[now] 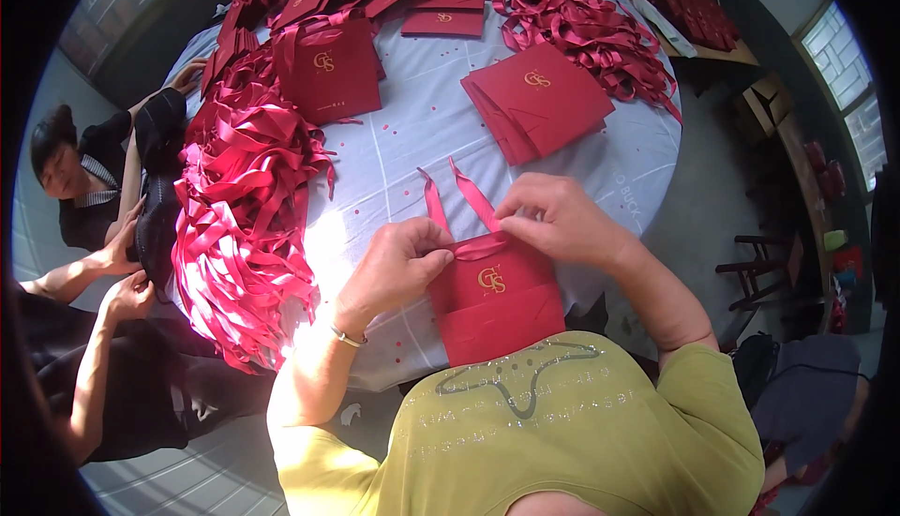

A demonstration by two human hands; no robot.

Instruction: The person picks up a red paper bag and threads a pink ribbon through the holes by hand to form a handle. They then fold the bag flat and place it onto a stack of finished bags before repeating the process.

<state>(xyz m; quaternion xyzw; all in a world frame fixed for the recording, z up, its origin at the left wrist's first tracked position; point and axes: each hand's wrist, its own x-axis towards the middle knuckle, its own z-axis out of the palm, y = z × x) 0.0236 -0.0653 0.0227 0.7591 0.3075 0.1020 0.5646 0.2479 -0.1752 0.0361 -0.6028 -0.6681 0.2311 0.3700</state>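
A flat red paper gift bag with a gold emblem lies at the table's near edge, against my shirt. Red ribbon runs across its top edge, and its two loose ends stick up beyond the bag. My left hand pinches at the bag's upper left corner, where one ribbon end comes out. At the upper right corner my right hand has thumb and forefinger closed by the other ribbon end. The fingertips partly cover where the ribbon meets the bag.
A large heap of red ribbons spreads along the table's left side, another at the far right. Stacked red bags lie beyond my right hand; others lie far left. Co-workers' hands are at the left. A stool stands right.
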